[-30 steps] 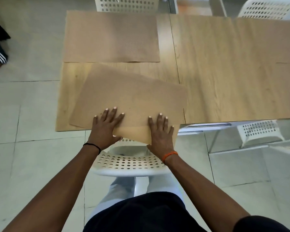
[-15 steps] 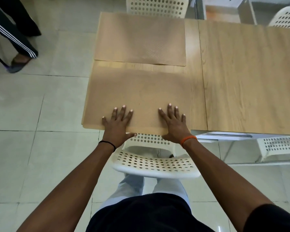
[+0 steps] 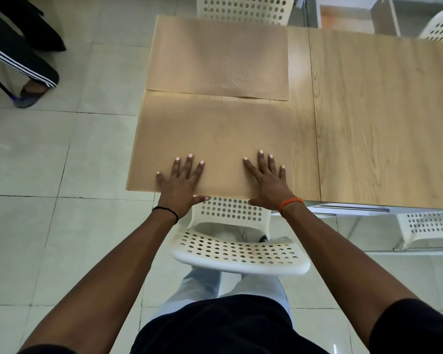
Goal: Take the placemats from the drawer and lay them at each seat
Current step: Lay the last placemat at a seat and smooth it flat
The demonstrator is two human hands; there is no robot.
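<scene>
Hands flat, fingers spread: left hand (image 3: 180,183) and right hand (image 3: 267,183) are pressed on the near tan rectangular placemat (image 3: 215,139) at the light wooden table (image 3: 381,118) edge.

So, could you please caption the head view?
Both hands press a tan rectangular placemat flat on the wooden table.

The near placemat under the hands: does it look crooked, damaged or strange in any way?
Nothing stands out. The near placemat lies flat and square to the table edge, in line with the far placemat. The left hand and right hand press it with straight fingers.
</scene>
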